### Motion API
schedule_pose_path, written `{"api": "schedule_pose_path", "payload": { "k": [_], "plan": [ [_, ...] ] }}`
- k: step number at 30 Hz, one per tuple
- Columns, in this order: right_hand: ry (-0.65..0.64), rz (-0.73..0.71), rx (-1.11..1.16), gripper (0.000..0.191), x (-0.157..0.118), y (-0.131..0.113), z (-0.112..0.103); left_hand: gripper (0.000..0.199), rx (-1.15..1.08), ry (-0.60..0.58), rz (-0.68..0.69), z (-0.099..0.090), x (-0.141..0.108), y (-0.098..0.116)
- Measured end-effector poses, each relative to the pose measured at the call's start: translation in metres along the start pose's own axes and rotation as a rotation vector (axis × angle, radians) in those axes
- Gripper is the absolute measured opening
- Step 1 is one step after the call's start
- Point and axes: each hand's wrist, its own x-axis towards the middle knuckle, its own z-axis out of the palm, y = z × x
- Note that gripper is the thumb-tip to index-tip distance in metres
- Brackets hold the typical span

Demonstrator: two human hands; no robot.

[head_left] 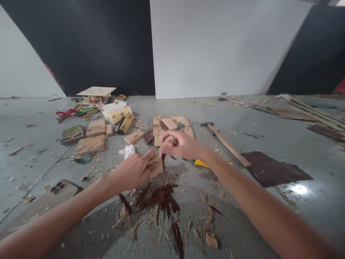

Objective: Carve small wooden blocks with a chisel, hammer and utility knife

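My left hand [136, 169] is closed on a small pale wooden piece [158, 169] and holds it above the floor. At the piece's upper edge, my right hand [184, 144] has thumb and finger pinched together. Beneath that pinch hangs a dark brown strip [163, 162], apparently touching the wood. Whether the fingertips hold the strip alone or the wood too is hard to tell. Below both hands lies a heap of torn dark brown strips [159, 199]. A thin wooden sheet [159, 130] with pieces on it lies just beyond my right hand.
A hammer [229, 145] and a dark brown sheet [272, 168] lie to the right, near a yellow toothed tool [201, 164]. On the left are a phone [51, 201], painted blocks [90, 144], crumpled white tissue [127, 151] and a sandpaper roll [126, 123]. Wood chips [211, 240] litter the floor.
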Motion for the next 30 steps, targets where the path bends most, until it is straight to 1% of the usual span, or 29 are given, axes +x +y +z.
{"api": "schedule_pose_path", "payload": {
  "k": [1, 2, 5, 8, 10, 13, 17, 22, 30],
  "plan": [
    [-0.069, 0.012, -0.023, 0.035, 0.001, 0.001, 0.005, 0.027, -0.017, -0.005, 0.012, -0.001, 0.001, -0.001],
    [-0.105, 0.020, -0.047, 0.037, 0.001, 0.004, 0.009, 0.026, -0.031, -0.006, 0.023, -0.001, 0.001, -0.001],
    [-0.119, 0.033, -0.102, 0.032, 0.002, 0.017, 0.015, 0.025, -0.052, -0.005, 0.044, -0.004, 0.001, -0.003],
    [-0.134, 0.010, -0.077, 0.027, 0.002, 0.026, 0.014, 0.026, -0.061, -0.003, 0.035, -0.005, 0.000, -0.004],
    [-0.132, 0.004, -0.050, 0.023, 0.001, 0.028, 0.012, 0.025, -0.074, 0.000, 0.038, -0.005, 0.000, -0.006],
    [-0.112, 0.014, -0.044, 0.019, -0.001, 0.025, 0.010, 0.025, -0.095, 0.009, 0.053, -0.004, 0.001, -0.007],
    [-0.162, -0.011, -0.032, 0.021, -0.002, 0.018, 0.009, 0.026, -0.106, 0.013, 0.051, -0.003, 0.001, -0.007],
    [-0.101, -0.007, -0.025, 0.023, -0.002, 0.014, 0.013, 0.025, -0.098, 0.004, 0.053, -0.004, 0.000, -0.006],
    [-0.108, -0.011, -0.077, 0.015, -0.005, 0.007, 0.012, 0.024, -0.081, -0.006, 0.070, -0.003, 0.000, -0.004]
  ]
}}
